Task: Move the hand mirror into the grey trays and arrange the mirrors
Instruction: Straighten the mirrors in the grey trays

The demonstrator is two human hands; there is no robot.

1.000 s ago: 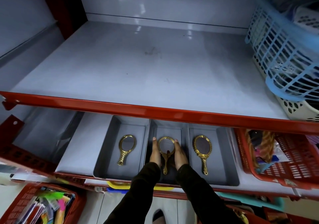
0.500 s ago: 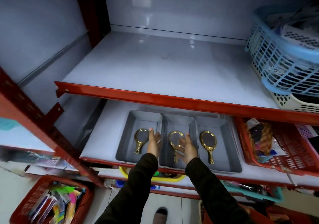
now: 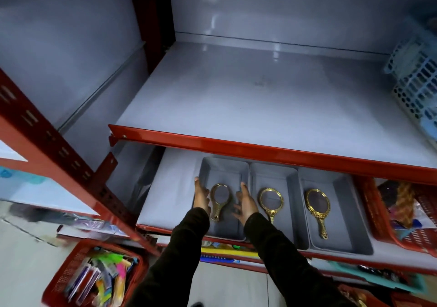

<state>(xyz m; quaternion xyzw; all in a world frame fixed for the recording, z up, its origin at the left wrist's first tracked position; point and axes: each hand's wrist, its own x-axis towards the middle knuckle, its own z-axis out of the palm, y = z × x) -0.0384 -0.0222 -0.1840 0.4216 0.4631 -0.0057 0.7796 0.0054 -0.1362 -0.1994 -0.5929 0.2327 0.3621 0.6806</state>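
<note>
Three grey trays stand side by side on the lower shelf: a left tray (image 3: 222, 168), a middle tray (image 3: 287, 179) and a right tray (image 3: 343, 188). Each holds one gold hand mirror, handle toward me: the left mirror (image 3: 220, 199), the middle mirror (image 3: 270, 201), the right mirror (image 3: 317, 206). My left hand (image 3: 201, 196) reaches in at the left tray's left wall, fingers apart, just left of the left mirror. My right hand (image 3: 246, 204) is over the same tray on the mirror's right side, fingers spread. Neither hand holds anything.
A red shelf edge (image 3: 260, 149) overhangs the trays' far ends. A red basket (image 3: 378, 217) with goods sits right of the trays. Blue and white baskets (image 3: 418, 82) stand on the upper shelf's right. A red basket (image 3: 92, 273) of coloured items is on the floor at left.
Both hands have left the middle tray's mirror and moved left to either side of the left tray's mirror. The view has swung left as well.
</note>
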